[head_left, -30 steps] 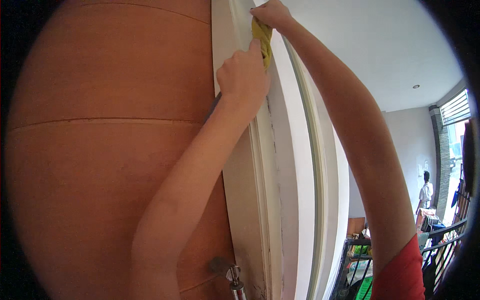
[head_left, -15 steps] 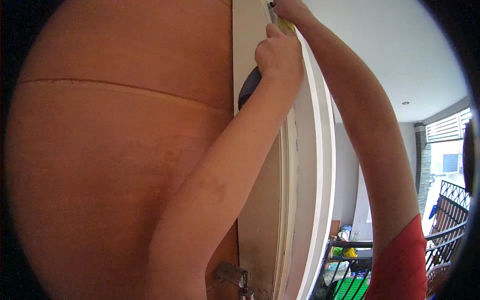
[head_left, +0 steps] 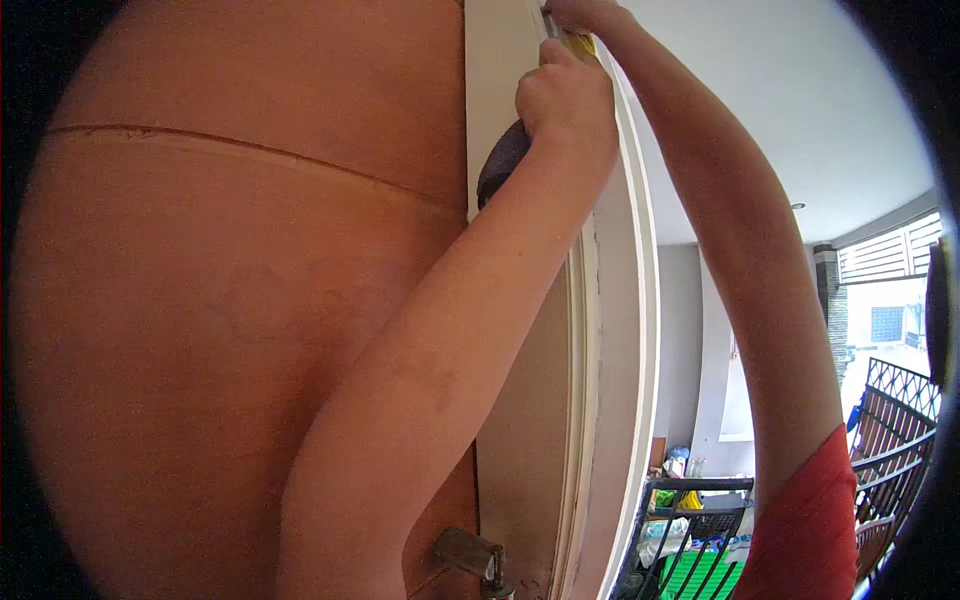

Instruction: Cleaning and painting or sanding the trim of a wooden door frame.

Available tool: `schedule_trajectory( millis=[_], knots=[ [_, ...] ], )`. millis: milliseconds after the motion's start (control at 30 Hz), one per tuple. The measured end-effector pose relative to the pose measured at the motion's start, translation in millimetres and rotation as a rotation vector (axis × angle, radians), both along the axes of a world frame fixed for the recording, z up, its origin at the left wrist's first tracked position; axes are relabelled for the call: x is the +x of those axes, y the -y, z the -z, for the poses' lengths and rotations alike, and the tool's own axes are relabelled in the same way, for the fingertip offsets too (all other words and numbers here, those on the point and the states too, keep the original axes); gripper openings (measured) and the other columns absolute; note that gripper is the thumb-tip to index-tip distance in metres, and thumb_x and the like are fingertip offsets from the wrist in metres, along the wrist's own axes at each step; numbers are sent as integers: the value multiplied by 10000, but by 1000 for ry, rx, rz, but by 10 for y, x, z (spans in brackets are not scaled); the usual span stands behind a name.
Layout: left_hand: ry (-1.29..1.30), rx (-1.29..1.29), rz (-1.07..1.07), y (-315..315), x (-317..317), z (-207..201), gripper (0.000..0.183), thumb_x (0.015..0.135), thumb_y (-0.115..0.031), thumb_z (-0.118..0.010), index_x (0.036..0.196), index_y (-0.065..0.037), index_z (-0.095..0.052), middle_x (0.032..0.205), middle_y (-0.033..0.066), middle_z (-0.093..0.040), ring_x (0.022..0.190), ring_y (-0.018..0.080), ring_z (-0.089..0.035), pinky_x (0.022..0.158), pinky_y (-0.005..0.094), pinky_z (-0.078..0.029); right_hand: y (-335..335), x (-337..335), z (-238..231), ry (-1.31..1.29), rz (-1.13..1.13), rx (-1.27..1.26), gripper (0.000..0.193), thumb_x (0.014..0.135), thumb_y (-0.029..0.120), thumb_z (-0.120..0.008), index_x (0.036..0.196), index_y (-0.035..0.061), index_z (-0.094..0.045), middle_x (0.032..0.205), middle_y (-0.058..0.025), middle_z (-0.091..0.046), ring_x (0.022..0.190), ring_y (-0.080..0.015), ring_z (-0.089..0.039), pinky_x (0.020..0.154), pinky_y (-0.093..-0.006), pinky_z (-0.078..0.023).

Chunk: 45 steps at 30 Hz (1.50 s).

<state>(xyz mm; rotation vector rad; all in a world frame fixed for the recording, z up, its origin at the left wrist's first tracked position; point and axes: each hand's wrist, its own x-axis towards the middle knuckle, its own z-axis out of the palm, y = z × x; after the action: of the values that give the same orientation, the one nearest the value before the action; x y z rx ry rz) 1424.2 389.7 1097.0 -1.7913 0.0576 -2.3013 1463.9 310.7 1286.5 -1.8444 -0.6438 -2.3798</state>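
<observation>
In the head view, reaching high along a cream frame beside an orange-brown panel, well above a metal fitting. Curled into a fist with the left grip, apparently grasping a dark rounded object, largely hidden. Grasping higher up with the right grip, seemingly at the end of a yellow cloth; cannot tell the exact finger placement so near the picture's upper rim.

For good work here, probably best to hold the yellow cloth snug between both grips, press evenly, follow the straight line of the cream frame, and guard against knocking the orange-brown panel with the dark rounded object. With both arms raised, better to move short and controlled than to overstretch.

Located between the two grips, near the cream frame's edge; cannot tell whether touching. Running, by best judgement, roughly lengthwise with the cream frame, pointing up toward the right grip. Slanting from lower left up into the fist: the dark rounded object's long axis.
</observation>
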Motion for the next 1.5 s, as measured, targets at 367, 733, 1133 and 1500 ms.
schedule_trajectory(
  millis=[367,733,1133,1500],
  knots=[
    [-150,-4,-114,146,-121,62,341,723,-102,-630,1054,-38,-576,1056,184,-498,897,310,-615,716,399,-525,291,321,89,283,-230,-408,237,757,135,-515,940,115,-665,959,-127,-607,1038,-311,-520,844,-367,-452],
    [-314,-132,-263,35,-215,161,455,738,-222,-639,1167,-93,-563,1236,130,-444,1046,225,-553,709,324,-512,-103,-312,540,-24,297,-401,300,778,122,-516,1053,110,-635,1083,-162,-564,1047,-289,-502,880,-359,-438],
    [-488,-164,-105,139,-481,127,610,701,-226,-672,1255,-61,-478,1303,191,-368,1193,236,-421,786,338,-495,275,-59,303,185,259,-718,299,765,124,-523,1038,72,-632,1096,-175,-556,962,-330,-539,851,-388,-443],
    [-438,-177,-113,51,-399,209,441,718,-178,-620,1127,-25,-556,1163,199,-487,1054,298,-528,822,365,-478,140,-116,487,-155,213,-405,311,750,131,-525,1037,141,-646,996,-122,-597,988,-286,-504,784,-395,-462]
  ],
)
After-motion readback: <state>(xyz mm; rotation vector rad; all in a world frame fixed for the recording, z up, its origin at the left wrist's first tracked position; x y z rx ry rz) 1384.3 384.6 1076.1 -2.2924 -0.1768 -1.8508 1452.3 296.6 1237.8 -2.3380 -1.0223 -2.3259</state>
